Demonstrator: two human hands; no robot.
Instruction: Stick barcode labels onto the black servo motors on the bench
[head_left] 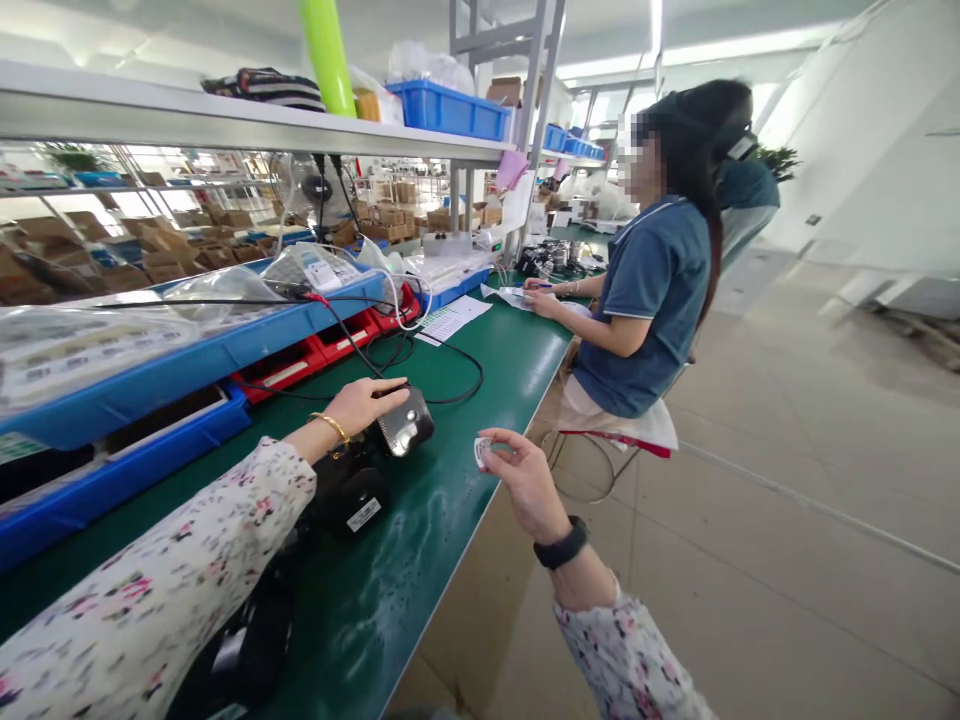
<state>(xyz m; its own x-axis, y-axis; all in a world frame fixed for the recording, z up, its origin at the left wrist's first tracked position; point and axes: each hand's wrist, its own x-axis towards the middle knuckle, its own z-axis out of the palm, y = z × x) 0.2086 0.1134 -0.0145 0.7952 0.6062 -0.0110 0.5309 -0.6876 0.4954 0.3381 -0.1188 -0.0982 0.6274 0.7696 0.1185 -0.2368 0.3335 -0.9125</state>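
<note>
My left hand point(367, 405) is on a black device point(406, 424) with a shiny, reflective face, its fingers over the top and the underside of the grip hidden. Between the thumb and fingers of my right hand point(521, 480) is a small white label point(481, 452) with dark print, held above the table's front edge. Below my left wrist lies another black device point(358, 500) bearing a white sticker. More black items point(247, 640) with white stickers are partly covered by my left sleeve.
Blue trays point(195, 345) and red bins point(330, 345) line the back of the green table point(442, 500). Black cable point(457, 390) loops behind the device, near a printed sheet point(455, 318). A co-worker point(652, 290) sits farther along, writing. Overhead runs a shelf point(150, 115).
</note>
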